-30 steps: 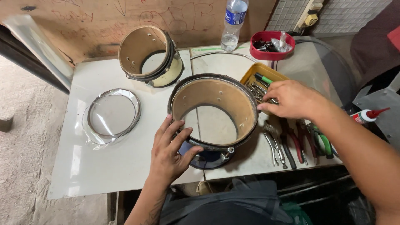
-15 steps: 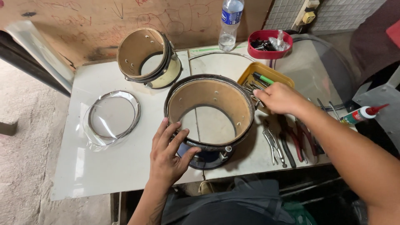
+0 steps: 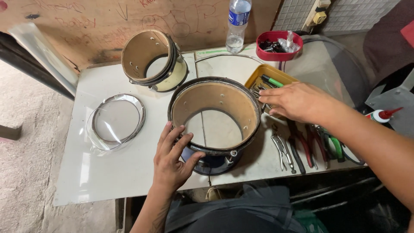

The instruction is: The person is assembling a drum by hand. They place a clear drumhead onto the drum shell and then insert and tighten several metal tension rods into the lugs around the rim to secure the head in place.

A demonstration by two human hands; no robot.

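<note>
Left hand [image 3: 172, 162] resting open, fingers spread, against the near rim and outer wall of the large drum shell [image 3: 215, 121], pressing rather than clamping; shell sitting open side up at the middle of the white table [image 3: 108, 172]. Right hand [image 3: 297, 101] reaching flat over the yellow tray [image 3: 263, 77] just right of the shell, fingers loosely extended, gripping nothing visible. Lying beyond: pliers [image 3: 302, 144] under the right forearm, smaller drum shell [image 3: 153, 60] tilted at the back, metal hoop [image 3: 116, 118] at left, water bottle [image 3: 237, 23] and red tray [image 3: 278, 45] at the far edge.

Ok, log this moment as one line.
left hand: on drum shell | right hand: over yellow tray | pliers: on table
</note>
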